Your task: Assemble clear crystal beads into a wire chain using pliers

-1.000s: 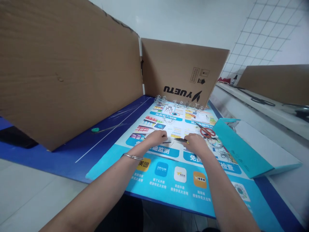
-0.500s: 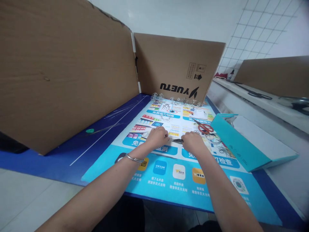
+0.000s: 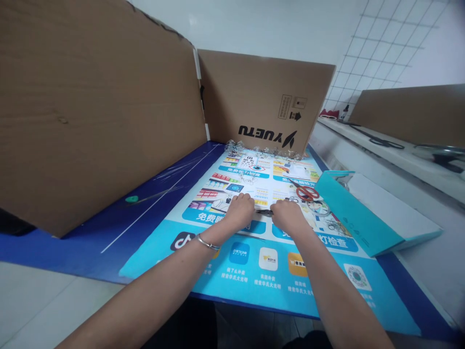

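Observation:
My left hand (image 3: 241, 212), with a silver bangle at its wrist, is closed over the printed sheet (image 3: 250, 281); what its fingers hold is too small to name. Just right of it, my right hand (image 3: 287, 216) is closed round dark pliers (image 3: 265, 212), whose tips point left toward my left hand. Orange-handled scissors (image 3: 307, 193) lie beyond my right hand. Several clear and silvery wire pieces (image 3: 262, 152) lie in a row along the sheet's far edge.
Cardboard panels stand at the left (image 3: 101, 106) and the back (image 3: 265, 102). A teal box (image 3: 363, 215) lies open at the right. At the left, a green roundish item (image 3: 131, 199) rests on the blue surface. Black scissors (image 3: 387, 143) are on the right ledge.
My left hand has turned slightly, its fingers curled, staying close to the pliers' tips. The whole view has shifted a little. My right hand keeps its grip.

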`<control>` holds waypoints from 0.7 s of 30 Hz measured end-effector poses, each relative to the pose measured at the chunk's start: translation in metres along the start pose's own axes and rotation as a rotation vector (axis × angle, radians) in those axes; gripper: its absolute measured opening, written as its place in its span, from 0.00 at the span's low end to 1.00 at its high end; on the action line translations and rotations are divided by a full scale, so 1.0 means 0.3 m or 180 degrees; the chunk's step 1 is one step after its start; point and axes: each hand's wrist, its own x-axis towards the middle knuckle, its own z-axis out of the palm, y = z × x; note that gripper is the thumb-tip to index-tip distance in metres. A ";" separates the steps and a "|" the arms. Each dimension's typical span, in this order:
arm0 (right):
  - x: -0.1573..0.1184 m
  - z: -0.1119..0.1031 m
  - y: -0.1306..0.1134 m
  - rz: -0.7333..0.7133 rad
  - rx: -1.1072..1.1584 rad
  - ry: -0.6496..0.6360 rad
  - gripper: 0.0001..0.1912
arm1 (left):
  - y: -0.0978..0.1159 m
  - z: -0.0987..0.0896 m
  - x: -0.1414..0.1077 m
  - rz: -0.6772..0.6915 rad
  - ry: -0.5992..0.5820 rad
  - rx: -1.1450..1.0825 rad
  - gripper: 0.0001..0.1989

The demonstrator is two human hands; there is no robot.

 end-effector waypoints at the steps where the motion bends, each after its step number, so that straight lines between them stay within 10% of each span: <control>1: 0.001 0.002 0.000 0.0005 0.0007 0.0013 0.12 | 0.000 0.001 -0.001 -0.0034 0.0021 -0.0066 0.07; 21: 0.039 0.022 -0.018 -0.0039 0.0293 0.0433 0.13 | -0.109 -0.095 0.037 -0.0672 0.0413 -0.3046 0.09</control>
